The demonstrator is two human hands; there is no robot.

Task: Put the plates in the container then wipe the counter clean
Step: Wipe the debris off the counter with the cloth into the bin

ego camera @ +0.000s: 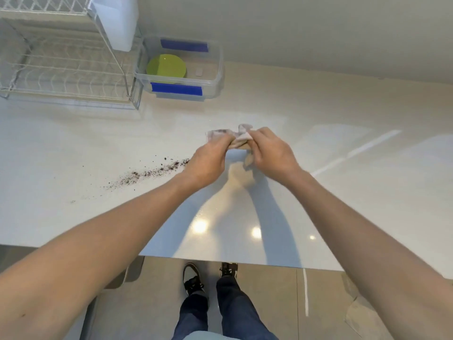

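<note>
A green plate (166,65) lies inside the clear plastic container (213,81) at the back of the white counter (318,182). Blue tape strips mark the container's near and far walls. Above the counter's middle, my left hand (208,163) and my right hand (269,153) both grip a crumpled whitish cloth (232,136) with dark smudges on it. A trail of dark crumbs (147,173) runs across the counter to the left of my left hand.
A white wire dish rack (61,67) stands at the back left, beside the container. A white box-like object (117,20) sits behind it. The counter's front edge runs below my forearms, with tiled floor and my shoes beyond it.
</note>
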